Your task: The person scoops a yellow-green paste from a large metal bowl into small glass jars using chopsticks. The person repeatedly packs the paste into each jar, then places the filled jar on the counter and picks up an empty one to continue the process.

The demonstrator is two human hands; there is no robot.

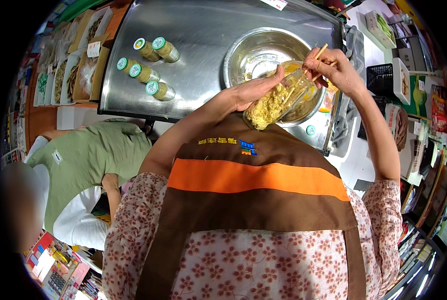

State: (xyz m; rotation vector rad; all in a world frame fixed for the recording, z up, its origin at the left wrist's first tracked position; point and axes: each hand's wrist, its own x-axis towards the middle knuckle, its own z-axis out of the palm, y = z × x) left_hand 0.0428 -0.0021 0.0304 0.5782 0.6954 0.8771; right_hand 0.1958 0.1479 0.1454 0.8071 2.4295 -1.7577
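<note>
My left hand (258, 91) is wrapped round a clear glass jar (299, 91), which is tilted over the near side of a steel bowl. Yellow-green shredded food (266, 108) is packed toward the jar's lower end. Pinched in my right hand (334, 71) is a pair of wooden chopsticks (321, 51), pointing down into the jar. More of the shredded food clings inside the wide steel bowl (228, 65). A loose green-and-white lid (310, 130) lies on the table beside the bowl.
Several filled, lidded jars (146, 73) stand on the left of the steel table (198, 30). Boxes of dried goods (66, 75) line the far left. A person in a green apron (91, 155) bends close on my left. A black basket (380, 77) sits at right.
</note>
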